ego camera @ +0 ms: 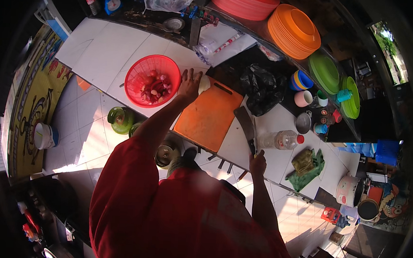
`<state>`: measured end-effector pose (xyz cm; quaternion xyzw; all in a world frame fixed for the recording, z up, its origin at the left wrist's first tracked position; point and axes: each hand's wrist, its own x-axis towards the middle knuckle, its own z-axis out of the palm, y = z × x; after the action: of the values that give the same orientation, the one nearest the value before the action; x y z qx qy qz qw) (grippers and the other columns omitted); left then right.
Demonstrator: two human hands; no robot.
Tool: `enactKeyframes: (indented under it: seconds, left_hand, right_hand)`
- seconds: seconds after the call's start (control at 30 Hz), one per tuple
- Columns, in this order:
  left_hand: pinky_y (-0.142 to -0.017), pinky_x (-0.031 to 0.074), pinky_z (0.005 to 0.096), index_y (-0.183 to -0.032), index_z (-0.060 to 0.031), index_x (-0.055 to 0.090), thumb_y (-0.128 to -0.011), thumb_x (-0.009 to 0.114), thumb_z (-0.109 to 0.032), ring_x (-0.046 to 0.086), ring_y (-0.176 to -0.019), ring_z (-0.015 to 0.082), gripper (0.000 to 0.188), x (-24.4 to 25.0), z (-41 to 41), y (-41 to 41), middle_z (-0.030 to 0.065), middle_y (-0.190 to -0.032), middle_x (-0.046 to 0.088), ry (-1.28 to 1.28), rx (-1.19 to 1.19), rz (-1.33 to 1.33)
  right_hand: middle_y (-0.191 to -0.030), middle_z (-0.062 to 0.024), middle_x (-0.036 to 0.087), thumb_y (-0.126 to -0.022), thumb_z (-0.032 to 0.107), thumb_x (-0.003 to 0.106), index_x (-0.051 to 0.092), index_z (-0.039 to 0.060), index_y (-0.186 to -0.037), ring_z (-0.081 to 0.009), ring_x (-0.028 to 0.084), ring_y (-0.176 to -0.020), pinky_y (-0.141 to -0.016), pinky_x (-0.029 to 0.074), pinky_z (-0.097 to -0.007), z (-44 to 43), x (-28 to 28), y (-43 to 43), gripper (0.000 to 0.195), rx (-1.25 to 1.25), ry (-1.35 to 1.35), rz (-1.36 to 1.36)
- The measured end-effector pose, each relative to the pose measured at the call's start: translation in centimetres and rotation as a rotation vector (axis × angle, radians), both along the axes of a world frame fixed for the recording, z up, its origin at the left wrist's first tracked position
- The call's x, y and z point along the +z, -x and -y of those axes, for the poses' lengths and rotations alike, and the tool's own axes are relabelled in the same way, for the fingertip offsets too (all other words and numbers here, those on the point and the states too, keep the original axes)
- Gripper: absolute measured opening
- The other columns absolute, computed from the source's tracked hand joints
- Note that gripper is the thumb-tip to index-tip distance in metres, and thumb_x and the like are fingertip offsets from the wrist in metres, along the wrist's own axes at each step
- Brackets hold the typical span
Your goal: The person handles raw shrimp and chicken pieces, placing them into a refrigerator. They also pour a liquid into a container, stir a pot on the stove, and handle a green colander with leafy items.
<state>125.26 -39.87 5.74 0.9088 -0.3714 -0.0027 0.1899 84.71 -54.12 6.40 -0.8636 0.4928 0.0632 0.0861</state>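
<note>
My left hand [190, 83] lies with its fingers apart at the right rim of a red plastic colander [129, 78], next to a pale item partly under or behind it. Inside the colander are tomatoes, red chillies and shallots [156, 87]. An orange cutting board [207, 115] lies between my hands, bare on top. My right hand [258, 164] is at the counter's front edge, closed around the handle end of a knife [255, 131]. Beside that knife lies a broad dark cleaver blade [243, 122]; whether its handle is also in my grip is hard to tell.
A plastic bottle with a red cap [279, 139] lies right of the knives, then a green cloth [307, 173]. Behind the board sits a black plastic bag [261, 88]. Stacked orange plates [295, 32] fill the shelf above. Green gas cylinders [120, 120] stand below the counter's edge.
</note>
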Motion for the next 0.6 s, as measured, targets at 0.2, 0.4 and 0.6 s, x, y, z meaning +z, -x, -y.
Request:
enactKeyframes:
  seconds: [0.2, 0.4, 0.6]
  left_hand:
    - [-0.1, 0.039, 0.0424, -0.133, -0.0125, 0.039, -0.079, 0.061, -0.015, 0.042, -0.122, 0.0372, 0.059, 4.0, -4.4, 7.0, 0.0192, -0.135, 0.04, 0.125, -0.221, -0.154]
    - [-0.096, 0.04, 0.0422, -0.118, -0.007, 0.052, -0.077, 0.062, -0.011, 0.049, -0.112, 0.0356, 0.042, 1.0, -14.2, 18.9, 0.0171, -0.116, 0.054, 0.464, 0.069, -0.151]
    - [-0.084, 0.047, 0.0415, -0.11, -0.0044, 0.055, -0.077, 0.064, -0.016, 0.058, -0.098, 0.0359, 0.036, -14.8, -35.7, 40.7, 0.0218, -0.102, 0.061, 0.066, 0.497, -0.766]
  right_hand:
    - [-0.105, -0.0293, 0.058, -0.086, 0.026, 0.061, 0.033, 0.0, -0.129, -0.0449, 0.058, -0.095, -0.079, 0.047, -0.0483, -2.7, 1.7, 3.8, 0.057, 0.155, -0.032, 0.373]
    - [-0.107, -0.0247, 0.058, -0.089, 0.019, 0.055, 0.04, 0.0013, -0.127, -0.0362, 0.061, -0.091, -0.079, 0.048, -0.0406, -9.7, 1.6, 14.8, 0.044, 0.317, -0.172, 0.492]
    - [-0.087, -0.0197, 0.064, -0.084, 0.022, 0.055, 0.046, 0.0041, -0.119, -0.0354, 0.063, -0.079, -0.065, 0.049, -0.0436, -13.2, -3.5, 31.3, 0.04, 0.118, -0.569, 0.054]
